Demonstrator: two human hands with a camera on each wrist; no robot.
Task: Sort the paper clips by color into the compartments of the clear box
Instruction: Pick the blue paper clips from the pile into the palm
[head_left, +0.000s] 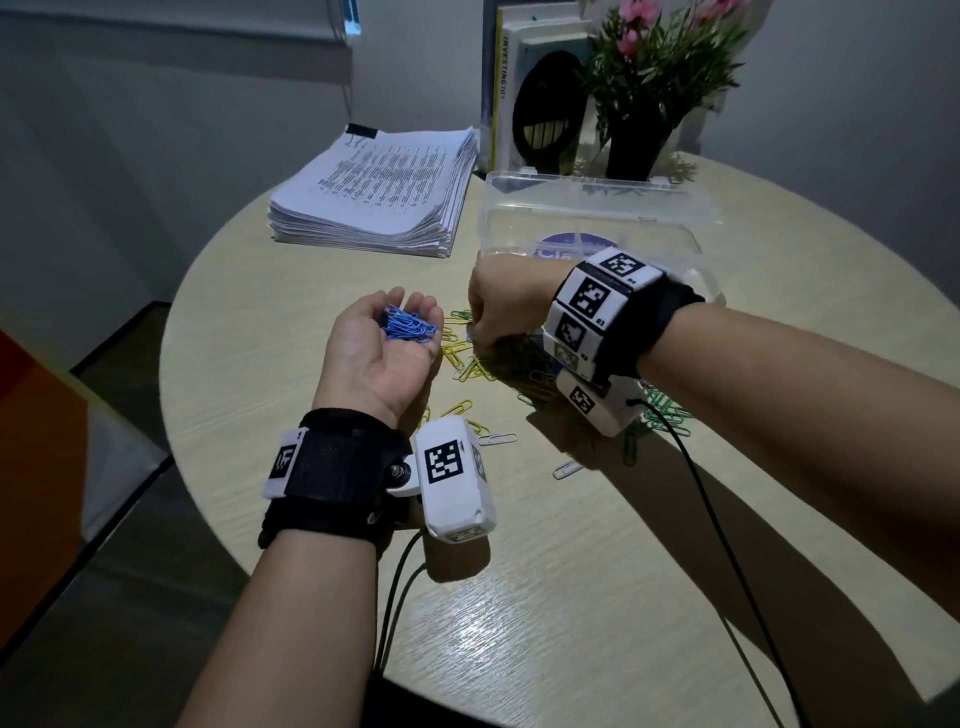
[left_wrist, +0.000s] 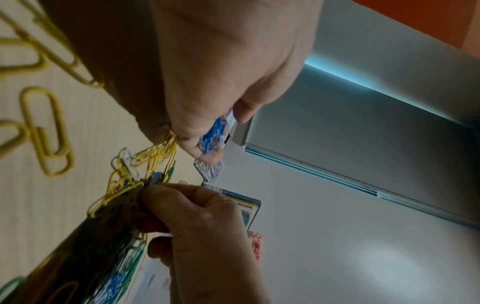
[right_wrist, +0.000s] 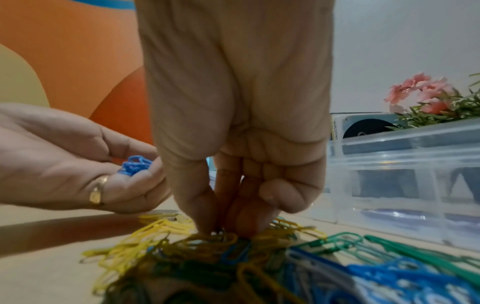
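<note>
My left hand (head_left: 400, 317) lies palm up left of the pile, its fingers curled round a bunch of blue paper clips (head_left: 408, 327) (right_wrist: 135, 165). My right hand (head_left: 475, 338) reaches down into the mixed pile of yellow, green, blue and white clips (head_left: 498, 364) (right_wrist: 233, 257). Its thumb and fingertips (right_wrist: 202, 226) pinch at a clip on top of the pile; I cannot tell that clip's colour. The clear box (head_left: 597, 218) (right_wrist: 402, 174) stands open just behind the pile, its lid up. The right wrist hides part of the box.
A thick stack of printed paper (head_left: 374, 192) lies at the back left of the round table (head_left: 571, 597). Books (head_left: 514, 93) and a potted plant (head_left: 639, 140) stand behind the box. Loose clips (head_left: 498, 439) and wrist-camera cables (head_left: 701, 519) lie nearer to me.
</note>
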